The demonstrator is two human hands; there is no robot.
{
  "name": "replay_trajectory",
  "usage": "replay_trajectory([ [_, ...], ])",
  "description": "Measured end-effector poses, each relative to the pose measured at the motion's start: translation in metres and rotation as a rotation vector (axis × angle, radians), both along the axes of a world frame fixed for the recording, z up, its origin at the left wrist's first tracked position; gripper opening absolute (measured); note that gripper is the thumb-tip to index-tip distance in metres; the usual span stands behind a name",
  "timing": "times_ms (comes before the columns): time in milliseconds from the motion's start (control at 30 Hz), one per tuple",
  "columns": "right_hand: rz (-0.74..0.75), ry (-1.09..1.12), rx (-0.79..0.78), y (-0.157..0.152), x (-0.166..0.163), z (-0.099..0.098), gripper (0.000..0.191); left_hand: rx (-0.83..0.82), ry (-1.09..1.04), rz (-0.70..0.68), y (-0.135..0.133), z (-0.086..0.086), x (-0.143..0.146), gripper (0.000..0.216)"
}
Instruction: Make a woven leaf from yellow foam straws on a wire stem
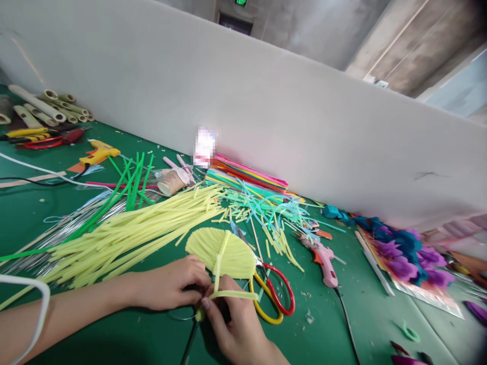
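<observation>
Nearest the head camera, my right hand [238,324] pinches a loose yellow strip [234,294] while my left hand [173,284] clamps the base of the yellow straw fan [220,251], low on the green table [342,314] beside the scissors [276,296]. I judge a slack pinch could let the strip slip and the straws splay. Its stem axis runs toward me, its curved edge pointing away.

Green table [335,324] under yellow straws [125,235], scissors [276,296], pink glue gun [323,261].
</observation>
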State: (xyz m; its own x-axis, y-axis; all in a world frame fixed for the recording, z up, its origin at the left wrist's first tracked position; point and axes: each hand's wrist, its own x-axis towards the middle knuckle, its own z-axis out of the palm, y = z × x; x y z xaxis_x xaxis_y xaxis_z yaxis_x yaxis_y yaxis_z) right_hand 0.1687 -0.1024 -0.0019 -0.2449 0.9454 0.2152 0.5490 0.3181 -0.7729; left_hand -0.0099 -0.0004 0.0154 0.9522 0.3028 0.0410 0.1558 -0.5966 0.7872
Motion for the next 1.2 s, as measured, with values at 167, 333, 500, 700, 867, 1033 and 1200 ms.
replay_trajectory([
  [167, -0.008, 0.042, 0.025, -0.001, -0.001, -0.003, 0.011, -0.045, 0.019, -0.042, 0.002, 0.006, 0.0, 0.021],
  [333, -0.017, 0.085, 0.05, -0.002, -0.001, -0.005, 0.008, -0.017, 0.053, -0.016, 0.002, 0.007, -0.003, 0.015],
  [500, 0.001, 0.089, 0.072, -0.002, 0.001, -0.004, 0.006, -0.016, 0.055, -0.048, 0.001, 0.009, -0.005, 0.013],
  [700, 0.02, 0.123, 0.098, -0.003, 0.0, 0.002, 0.005, 0.005, 0.071, -0.025, 0.001, 0.011, -0.005, 0.01],
  [867, -0.011, 0.133, 0.112, -0.004, 0.0, 0.003, 0.008, 0.013, 0.067, 0.015, -0.002, 0.007, -0.004, 0.012],
  [1033, -0.02, 0.086, 0.153, -0.006, 0.001, 0.01, 0.019, -0.035, 0.051, 0.026, 0.0, 0.009, -0.002, 0.012],
  [1200, -0.053, 0.065, 0.112, -0.009, 0.004, 0.01, 0.021, -0.07, 0.068, 0.041, 0.0, 0.008, -0.006, 0.009],
])
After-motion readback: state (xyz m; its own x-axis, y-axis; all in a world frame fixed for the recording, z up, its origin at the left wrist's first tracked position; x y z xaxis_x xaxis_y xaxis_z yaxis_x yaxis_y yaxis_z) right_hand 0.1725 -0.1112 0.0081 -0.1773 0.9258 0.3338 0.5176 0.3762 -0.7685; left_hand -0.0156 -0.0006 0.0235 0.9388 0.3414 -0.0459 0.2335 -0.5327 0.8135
